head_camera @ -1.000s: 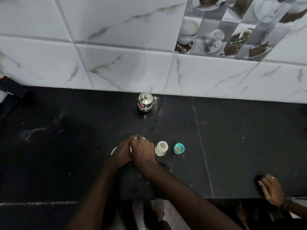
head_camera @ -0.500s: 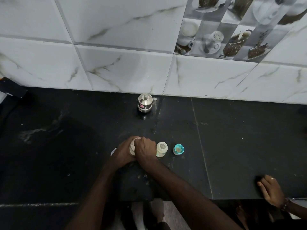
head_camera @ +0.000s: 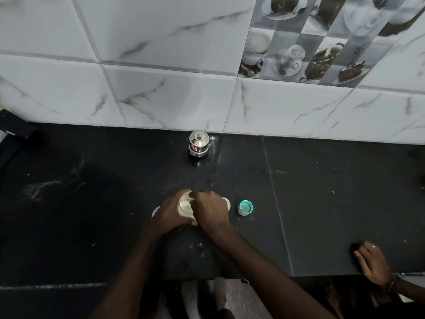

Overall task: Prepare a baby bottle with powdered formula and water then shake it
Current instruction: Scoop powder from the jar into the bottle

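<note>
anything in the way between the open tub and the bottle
Only the right hand, which reaches over the tub held by the left hand and hides most of the bottle beside it. The teal cap lies farther right.

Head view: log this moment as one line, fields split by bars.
left hand grips open powder jar | right hand curled over jar mouth, grasp unclear | teal cap apart on counter

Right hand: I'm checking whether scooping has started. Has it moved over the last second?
Yes. The right hand has shifted right, toward the teal cap, and now covers most of the small bottle.
</note>
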The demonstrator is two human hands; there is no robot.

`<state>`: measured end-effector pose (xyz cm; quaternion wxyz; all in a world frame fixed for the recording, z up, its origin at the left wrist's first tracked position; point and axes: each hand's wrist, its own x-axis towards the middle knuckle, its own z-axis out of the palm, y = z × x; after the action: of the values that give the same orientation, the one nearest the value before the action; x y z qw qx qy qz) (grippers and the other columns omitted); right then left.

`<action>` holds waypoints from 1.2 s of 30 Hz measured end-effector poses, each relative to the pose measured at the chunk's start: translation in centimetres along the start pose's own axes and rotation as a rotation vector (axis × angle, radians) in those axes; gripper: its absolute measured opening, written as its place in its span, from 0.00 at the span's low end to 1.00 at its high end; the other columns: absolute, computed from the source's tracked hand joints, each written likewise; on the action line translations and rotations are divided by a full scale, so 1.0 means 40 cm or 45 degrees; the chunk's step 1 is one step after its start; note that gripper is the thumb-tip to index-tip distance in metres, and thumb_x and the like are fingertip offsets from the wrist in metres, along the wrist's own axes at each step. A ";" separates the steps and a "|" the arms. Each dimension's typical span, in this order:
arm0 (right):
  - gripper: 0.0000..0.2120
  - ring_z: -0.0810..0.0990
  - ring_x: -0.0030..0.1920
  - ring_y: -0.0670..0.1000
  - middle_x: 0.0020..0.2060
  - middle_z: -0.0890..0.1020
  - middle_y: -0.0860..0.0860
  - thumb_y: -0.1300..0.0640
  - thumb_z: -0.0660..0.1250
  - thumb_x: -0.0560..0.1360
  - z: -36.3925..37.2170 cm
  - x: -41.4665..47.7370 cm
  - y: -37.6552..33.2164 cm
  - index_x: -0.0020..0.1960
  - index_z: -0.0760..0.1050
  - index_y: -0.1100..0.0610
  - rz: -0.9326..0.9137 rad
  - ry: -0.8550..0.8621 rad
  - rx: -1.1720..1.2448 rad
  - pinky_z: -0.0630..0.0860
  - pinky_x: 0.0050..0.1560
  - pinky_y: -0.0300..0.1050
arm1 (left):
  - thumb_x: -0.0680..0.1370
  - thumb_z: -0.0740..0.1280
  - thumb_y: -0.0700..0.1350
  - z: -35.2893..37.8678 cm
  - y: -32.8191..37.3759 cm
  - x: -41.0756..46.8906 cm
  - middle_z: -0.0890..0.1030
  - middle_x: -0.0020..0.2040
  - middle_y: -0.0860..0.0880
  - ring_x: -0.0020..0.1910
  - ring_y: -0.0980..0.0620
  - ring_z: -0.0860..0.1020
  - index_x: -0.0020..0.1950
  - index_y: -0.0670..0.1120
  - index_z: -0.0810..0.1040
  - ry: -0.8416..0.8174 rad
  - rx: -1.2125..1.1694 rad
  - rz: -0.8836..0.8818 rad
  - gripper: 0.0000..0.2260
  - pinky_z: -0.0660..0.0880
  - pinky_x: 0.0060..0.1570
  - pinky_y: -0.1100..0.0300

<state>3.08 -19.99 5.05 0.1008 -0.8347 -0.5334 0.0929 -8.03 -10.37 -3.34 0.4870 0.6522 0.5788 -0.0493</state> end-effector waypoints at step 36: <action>0.15 0.82 0.51 0.58 0.52 0.83 0.56 0.59 0.66 0.71 -0.039 0.283 0.341 0.56 0.82 0.55 0.169 0.120 0.239 0.80 0.52 0.51 | 0.64 0.62 0.34 -0.048 -0.001 0.018 0.72 0.75 0.55 0.77 0.52 0.68 0.77 0.48 0.69 0.005 -0.183 1.046 0.39 0.65 0.75 0.40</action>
<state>20.04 -15.40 2.35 0.1970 -0.8585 -0.4605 0.1097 -8.80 -8.56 -2.84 0.5093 0.7933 0.2734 0.1909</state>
